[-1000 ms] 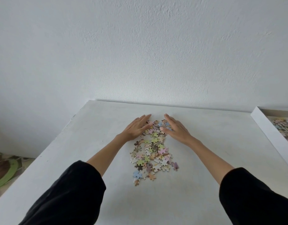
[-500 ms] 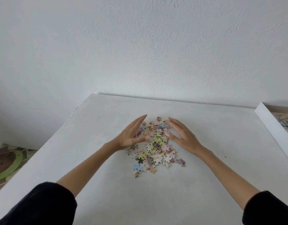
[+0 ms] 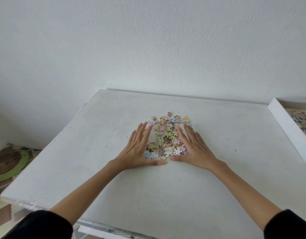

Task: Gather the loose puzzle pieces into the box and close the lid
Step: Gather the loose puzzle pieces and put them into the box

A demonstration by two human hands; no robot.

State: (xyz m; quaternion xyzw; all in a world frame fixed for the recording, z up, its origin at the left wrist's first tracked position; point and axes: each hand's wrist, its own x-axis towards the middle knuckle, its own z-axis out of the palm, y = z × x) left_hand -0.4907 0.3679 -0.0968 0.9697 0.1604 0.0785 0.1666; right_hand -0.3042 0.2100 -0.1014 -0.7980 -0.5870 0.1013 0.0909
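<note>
my left grip [image 3: 138,147] and right grip [image 3: 195,149] lie open on the tabletop [image 3: 174,200], fingers straight, thumbs almost meeting, walling in the loose puzzle pieces [image 3: 166,137] between them; i judge this a corral to bunch the heap for scooping. a few pieces lie beyond the fingertips, outside the wall; the box [image 3: 287,125] sits well to the right of the right grip, some pieces already inside.

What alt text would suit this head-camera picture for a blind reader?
An open left hand and right hand flank a pile of puzzle pieces on a white table. A white box holding more pieces sits at right.
</note>
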